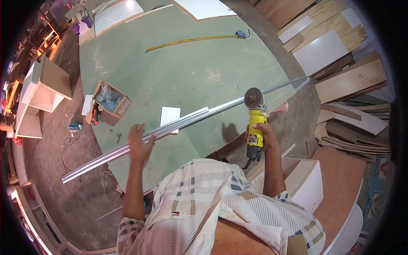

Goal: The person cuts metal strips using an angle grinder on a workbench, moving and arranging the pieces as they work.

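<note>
My left hand point(141, 144) rests over long silver metal rails point(182, 124) lying diagonally across the green tabletop point(204, 63), its fingers loosely apart. In my right hand point(265, 136) is a yellow angle grinder point(256, 119), held upright over the rails' right half with its dark disc point(253, 97) at the top. A small white square piece point(170, 114) lies partly under the rails. Left of it stands an open cardboard box point(120, 107) holding clear plastic bags, with red-handled pliers point(95, 114) beside it.
An extended tape measure point(241, 35) and white panels point(117, 16) lie toward the table's back. On the left floor are a small cabinet point(57, 80) and a blue power tool point(75, 126). Stacked boards point(348, 80) fill the right side; a white box-like cabinet point(304, 187) sits at lower right.
</note>
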Available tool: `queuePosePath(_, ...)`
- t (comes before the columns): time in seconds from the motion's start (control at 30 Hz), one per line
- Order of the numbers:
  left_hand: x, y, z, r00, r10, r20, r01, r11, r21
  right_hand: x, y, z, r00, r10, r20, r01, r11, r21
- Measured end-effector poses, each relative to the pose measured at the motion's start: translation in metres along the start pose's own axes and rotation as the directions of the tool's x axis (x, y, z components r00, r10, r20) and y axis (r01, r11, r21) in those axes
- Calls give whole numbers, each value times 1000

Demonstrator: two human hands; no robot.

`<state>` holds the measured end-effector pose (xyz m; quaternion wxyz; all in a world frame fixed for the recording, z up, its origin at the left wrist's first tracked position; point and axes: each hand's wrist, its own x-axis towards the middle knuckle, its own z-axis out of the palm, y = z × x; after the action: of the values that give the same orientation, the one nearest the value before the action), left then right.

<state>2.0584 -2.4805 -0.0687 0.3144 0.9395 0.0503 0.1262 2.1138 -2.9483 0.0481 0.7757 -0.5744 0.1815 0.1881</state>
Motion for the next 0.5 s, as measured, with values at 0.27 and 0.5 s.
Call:
queuePosePath(0.27,27,83,83,961,265,80,-268,963,24,26,8,-17,997,69,29,-66,993,-99)
queuePosePath(0.5,26,77,108,951,278,131,-286,957,44,43,2,-18,993,107,52,-97,983,-157)
